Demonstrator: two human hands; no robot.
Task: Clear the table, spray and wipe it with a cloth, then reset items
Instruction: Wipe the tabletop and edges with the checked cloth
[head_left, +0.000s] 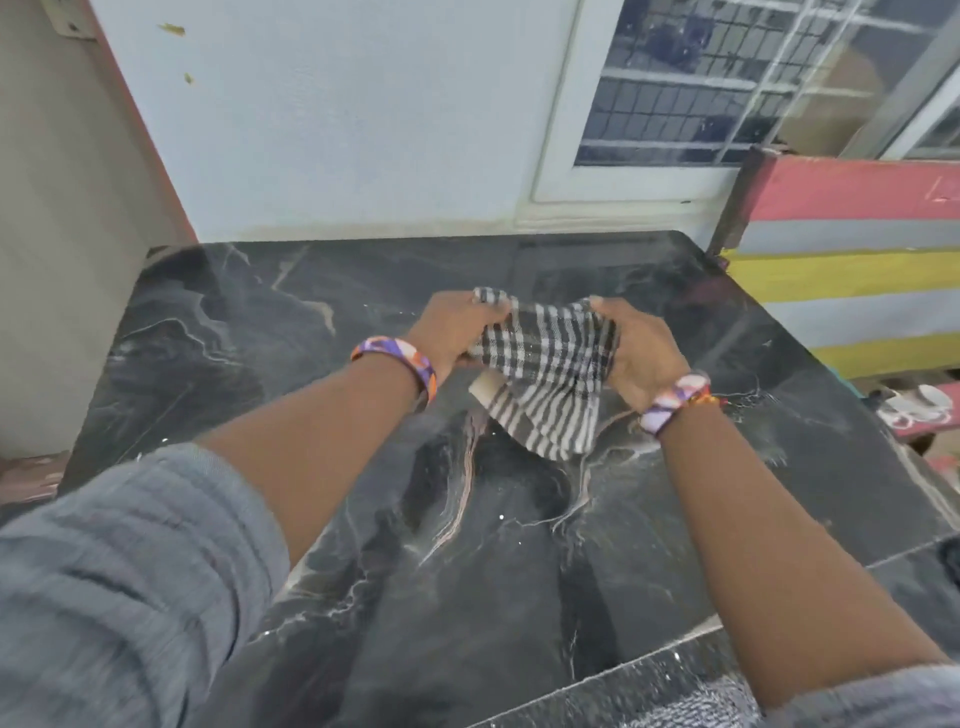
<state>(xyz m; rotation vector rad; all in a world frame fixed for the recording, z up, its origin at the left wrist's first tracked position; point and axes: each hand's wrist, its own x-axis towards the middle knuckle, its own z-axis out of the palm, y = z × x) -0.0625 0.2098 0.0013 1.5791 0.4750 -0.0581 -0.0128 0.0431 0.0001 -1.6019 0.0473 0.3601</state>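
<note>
A black-and-white checked cloth (545, 374) hangs between both hands above the middle of the black marble table (270, 332). My left hand (452, 327) grips its left edge, fingers curled round the fabric. My right hand (639, 348) grips the right edge the same way. The cloth's lower corner droops down toward the tabletop. Small white specks and droplets dot the dark surface. No spray bottle is in view.
A pale wall and a barred window (727, 83) stand behind the table. A striped pink, grey and yellow bench back (857, 249) stands at the right edge. A grey wall closes the left side. A knitted grey fabric (691, 701) lies at the near right.
</note>
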